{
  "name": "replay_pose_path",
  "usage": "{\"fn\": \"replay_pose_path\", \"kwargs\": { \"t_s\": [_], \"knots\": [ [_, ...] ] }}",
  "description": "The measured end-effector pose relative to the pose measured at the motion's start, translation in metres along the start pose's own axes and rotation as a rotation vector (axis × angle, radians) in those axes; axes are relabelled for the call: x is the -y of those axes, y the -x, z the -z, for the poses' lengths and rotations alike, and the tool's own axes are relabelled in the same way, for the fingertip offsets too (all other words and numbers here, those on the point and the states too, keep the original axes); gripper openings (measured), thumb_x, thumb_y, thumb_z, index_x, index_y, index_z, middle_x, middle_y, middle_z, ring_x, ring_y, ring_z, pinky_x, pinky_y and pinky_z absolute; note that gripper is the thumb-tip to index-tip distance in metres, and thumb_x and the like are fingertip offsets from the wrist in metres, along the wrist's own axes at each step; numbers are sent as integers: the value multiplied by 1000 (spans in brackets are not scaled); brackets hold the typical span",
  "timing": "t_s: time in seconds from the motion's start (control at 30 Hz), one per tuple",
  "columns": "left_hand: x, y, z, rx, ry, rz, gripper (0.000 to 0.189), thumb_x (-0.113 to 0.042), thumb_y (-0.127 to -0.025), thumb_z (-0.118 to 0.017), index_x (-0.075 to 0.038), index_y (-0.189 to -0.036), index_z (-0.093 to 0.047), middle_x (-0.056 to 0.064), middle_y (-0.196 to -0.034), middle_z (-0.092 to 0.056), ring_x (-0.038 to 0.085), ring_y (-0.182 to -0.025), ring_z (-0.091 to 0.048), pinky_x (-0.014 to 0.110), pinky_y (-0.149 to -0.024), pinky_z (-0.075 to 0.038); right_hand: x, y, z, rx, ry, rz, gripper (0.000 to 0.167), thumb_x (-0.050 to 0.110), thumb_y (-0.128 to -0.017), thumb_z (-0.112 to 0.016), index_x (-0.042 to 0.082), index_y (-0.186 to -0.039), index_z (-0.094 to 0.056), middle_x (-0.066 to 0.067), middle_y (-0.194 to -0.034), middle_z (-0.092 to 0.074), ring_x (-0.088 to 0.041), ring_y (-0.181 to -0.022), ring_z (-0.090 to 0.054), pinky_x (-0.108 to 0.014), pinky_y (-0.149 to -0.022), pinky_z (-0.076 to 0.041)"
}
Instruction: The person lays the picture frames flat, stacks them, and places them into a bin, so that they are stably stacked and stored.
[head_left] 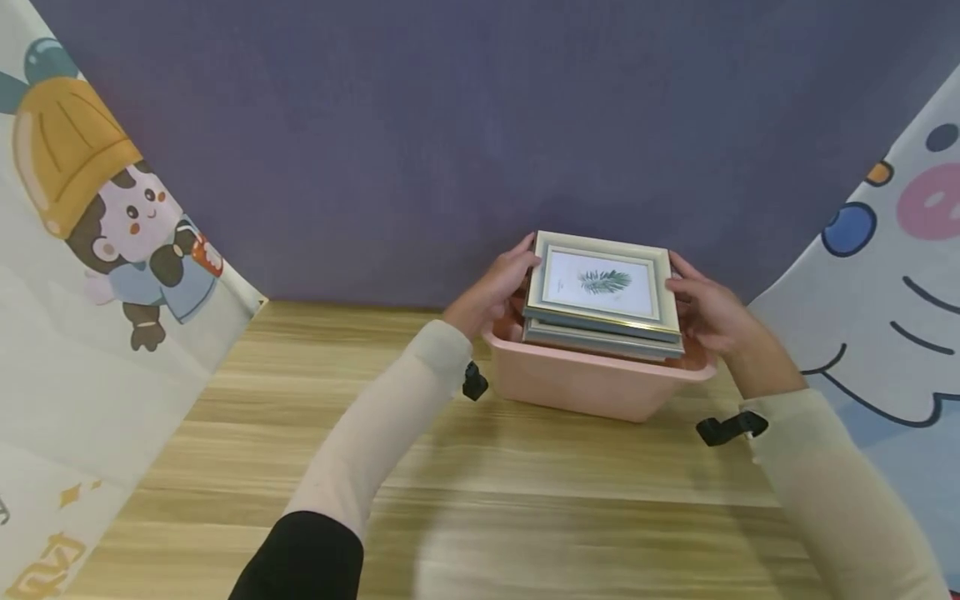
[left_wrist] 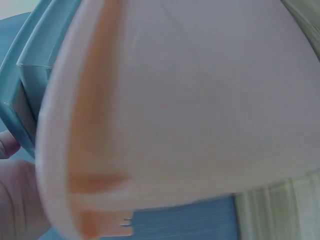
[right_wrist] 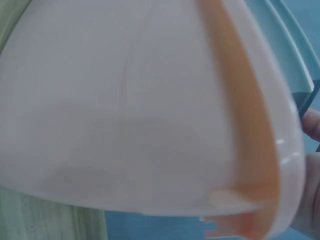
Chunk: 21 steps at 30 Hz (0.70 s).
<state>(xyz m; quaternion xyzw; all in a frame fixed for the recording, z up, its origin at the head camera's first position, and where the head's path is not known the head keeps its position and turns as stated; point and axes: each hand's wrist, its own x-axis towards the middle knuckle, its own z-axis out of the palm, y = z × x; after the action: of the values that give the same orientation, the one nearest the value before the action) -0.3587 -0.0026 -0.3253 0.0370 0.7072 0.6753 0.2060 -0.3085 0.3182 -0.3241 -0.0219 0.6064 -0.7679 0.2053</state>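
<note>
A picture frame (head_left: 600,282) with a green leaf print lies face up on top of another frame (head_left: 600,340), in the mouth of a pink plastic basin (head_left: 577,379). My left hand (head_left: 495,287) grips the top frame's left side, its thumb at the edge. On the opposite side my right hand (head_left: 712,315) holds the same frame, thumb on the rim. Most of the fingers are hidden behind the frames and basin. Both wrist views are largely filled by the basin wall (left_wrist: 200,100), with the frames' corners (right_wrist: 295,75) showing past its rim.
The basin stands on a wood-grain tabletop (head_left: 300,400), near its back edge against a dark blue-grey backdrop (head_left: 450,150). Cartoon-printed sheets hang at the left (head_left: 75,333) and right (head_left: 885,317). Black straps or mounts (head_left: 731,428) sit at the wrists.
</note>
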Motion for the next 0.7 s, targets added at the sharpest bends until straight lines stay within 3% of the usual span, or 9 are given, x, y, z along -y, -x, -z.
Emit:
{"fn": "replay_pose_path", "kwargs": {
  "t_s": [0.13,0.23,0.27,0.33,0.4,0.5,0.57,0.63,0.7],
  "knots": [
    [7,-4,-2,-2,25,9,60,-33,-107,-41,-54,-157,-16,1,-161,-40,20,-62,-59,51,-61,-60,-7,-2,-1,-14,0,-14,77,20,-109,-45,45,-160,6,13,-109,-72,-10,-94,-68,-28,-77,-57],
    [10,-6,-5,-5,24,22,60,-32,-108,-38,-54,-158,-14,1,-164,-36,18,-59,-55,43,-58,-58,-10,-4,-2,-25,-24,-14,77,18,-109,-46,43,-161,6,13,-109,-73,-10,-93,-69,-27,-76,-57],
    [11,-7,-5,-3,24,30,60,-32,-108,-37,-53,-159,-13,2,-164,-35,17,-62,-56,39,-59,-57,-11,-5,-2,-32,-39,-13,77,18,-109,-45,43,-161,6,15,-113,-72,-9,-93,-69,-27,-77,-57],
    [13,-9,-8,-1,-9,50,60,-33,-109,-36,-53,-159,-10,1,-166,-32,16,-66,-52,35,-59,-53,-12,-8,-4,-47,-53,-11,77,16,-109,-44,43,-161,7,15,-138,-62,-7,-93,-68,-24,-77,-57],
    [14,-11,-10,2,-30,67,61,-33,-108,-34,-53,-159,-7,-2,-170,-24,17,-83,-56,40,-70,-55,-14,-12,-6,-72,-40,-14,76,17,-109,-42,43,-161,8,13,-162,-38,-4,-94,-67,-22,-77,-57],
    [15,-13,-13,-4,-47,75,62,-31,-108,-33,-52,-160,-6,-6,-172,-17,25,-121,-53,61,-94,-51,-18,-18,-10,-115,-18,-30,77,18,-109,-42,43,-161,9,10,-173,-1,-2,-93,-65,-19,-77,-57],
    [17,-15,-15,-1,-32,78,63,-30,-107,-33,-51,-160,-5,-8,-173,-9,28,-145,-37,73,-107,-38,-21,-22,-13,-152,-8,-38,76,20,-109,-43,43,-161,8,0,-169,-13,-3,-90,-66,-20,-75,-58],
    [18,-17,-18,-4,-15,73,64,-28,-107,-33,-48,-161,-6,-8,-173,-8,28,-151,-28,72,-114,-31,-24,-24,-15,-176,-32,-31,76,19,-108,-44,42,-163,4,-1,-155,-33,-4,-88,-66,-20,-74,-59],
    [20,-18,-19,-19,-11,74,63,-28,-107,-33,-47,-162,-7,-5,-173,-11,29,-150,-29,68,-117,-31,-26,-24,-17,-191,-33,-23,74,20,-108,-44,41,-163,0,6,-134,-43,-5,-86,-67,-21,-73,-59]
  ]
}}
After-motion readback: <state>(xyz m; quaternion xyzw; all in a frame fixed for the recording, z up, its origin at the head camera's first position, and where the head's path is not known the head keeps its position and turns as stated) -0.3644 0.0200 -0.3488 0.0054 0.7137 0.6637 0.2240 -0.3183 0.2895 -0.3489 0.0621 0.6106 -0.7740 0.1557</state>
